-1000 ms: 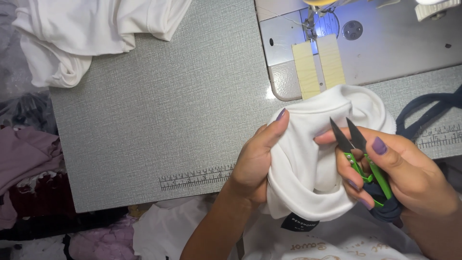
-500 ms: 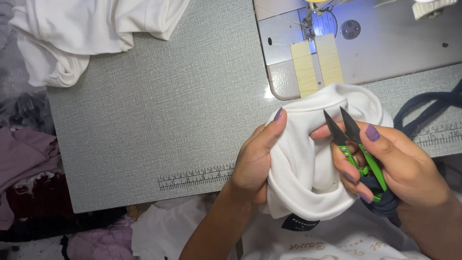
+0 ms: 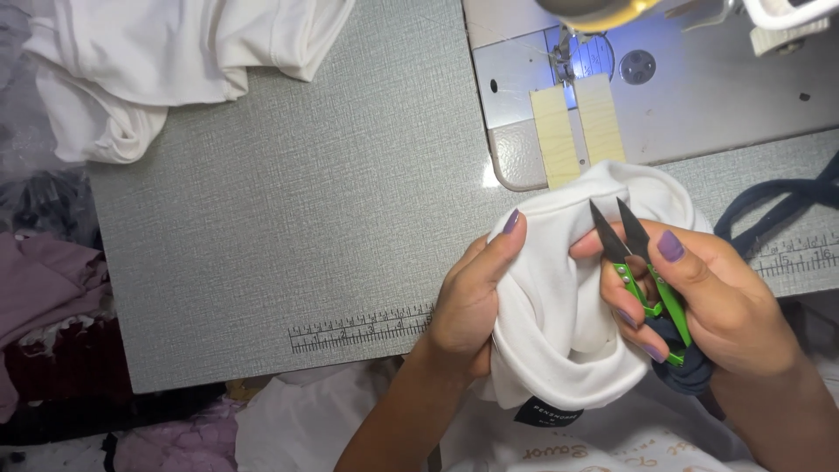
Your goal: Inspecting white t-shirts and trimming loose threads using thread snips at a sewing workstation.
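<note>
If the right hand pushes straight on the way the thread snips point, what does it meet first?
The right hand aims the green thread snips up and left. Their tips would probably first meet the bunched white fabric, then the cream tape strips, though depth is unclear.

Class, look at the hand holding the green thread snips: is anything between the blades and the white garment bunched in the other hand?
Nothing visible. The right hand holds the green thread snips with their blades lying directly over the white garment, which the left hand grips from the other side.
</note>
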